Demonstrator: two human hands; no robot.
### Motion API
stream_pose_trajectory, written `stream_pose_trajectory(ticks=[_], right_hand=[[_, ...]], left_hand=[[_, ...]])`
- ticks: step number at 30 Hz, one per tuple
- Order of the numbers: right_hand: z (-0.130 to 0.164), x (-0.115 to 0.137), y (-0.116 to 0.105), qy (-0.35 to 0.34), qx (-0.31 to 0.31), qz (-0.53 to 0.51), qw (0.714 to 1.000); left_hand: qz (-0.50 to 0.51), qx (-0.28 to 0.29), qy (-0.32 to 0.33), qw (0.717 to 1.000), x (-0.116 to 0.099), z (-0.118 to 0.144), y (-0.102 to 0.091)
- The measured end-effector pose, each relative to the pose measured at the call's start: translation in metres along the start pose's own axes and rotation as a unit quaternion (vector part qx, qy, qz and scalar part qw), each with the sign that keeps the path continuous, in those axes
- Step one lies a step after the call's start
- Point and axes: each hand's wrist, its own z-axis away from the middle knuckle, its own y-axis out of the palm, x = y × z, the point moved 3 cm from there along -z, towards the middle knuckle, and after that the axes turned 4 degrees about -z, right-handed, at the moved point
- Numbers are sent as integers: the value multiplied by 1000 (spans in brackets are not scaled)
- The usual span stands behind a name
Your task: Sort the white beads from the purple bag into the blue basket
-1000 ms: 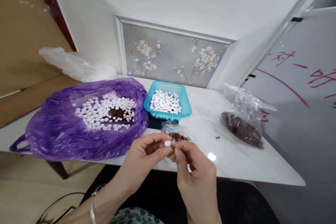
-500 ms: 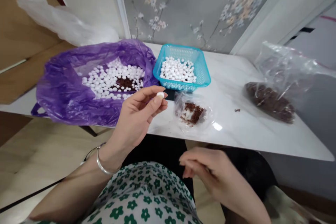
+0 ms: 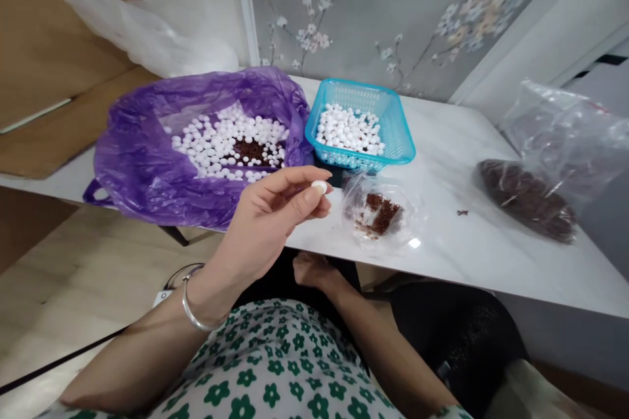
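A white surface (image 3: 442, 157) is spread across the view, its near edge facing the seated person. At left, a purple plastic bag (image 3: 128, 157) is laid open with many white pellets inside, gathered around a brown patch; part of the bag is draped over the edge, so its load could be spilled if a forearm were caught in the loose film. At far right, a clear bag (image 3: 560, 137) is seen with brown material at its bottom. Beside the purple bag, a blue basket (image 3: 396, 127) is partly filled with similar pellets; it could be tipped by a careless knock.

In front of the basket, brown shreds (image 3: 388, 216) are contained in crumpled clear plastic (image 3: 354, 216); if the plastic were dragged, shreds could be scattered.

The left hand (image 3: 272, 209) is held out with a narrow grip: one white pellet (image 3: 319, 186) is pinched between thumb and forefinger, raised near the basket's front corner. Because the pellet is smooth-looking and rounded, it could be squeezed out by uneven pressure and lost to the floor. The right hand (image 3: 314, 270) is held low, below the edge; whether anything is gripped there cannot be told.
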Motion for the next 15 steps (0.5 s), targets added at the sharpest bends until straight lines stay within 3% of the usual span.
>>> stream_pose_trajectory(ticks=[6, 11, 15], right_hand=[[56, 15, 24, -79, -1, -23, 997], [63, 16, 26, -141, -19, -76, 987], [78, 7, 25, -180, -71, -119, 974]], left_hand=[[8, 36, -12, 999, 9, 4, 2], [0, 72, -28, 997, 8, 6, 11], [-40, 50, -20, 998, 0, 8, 4]])
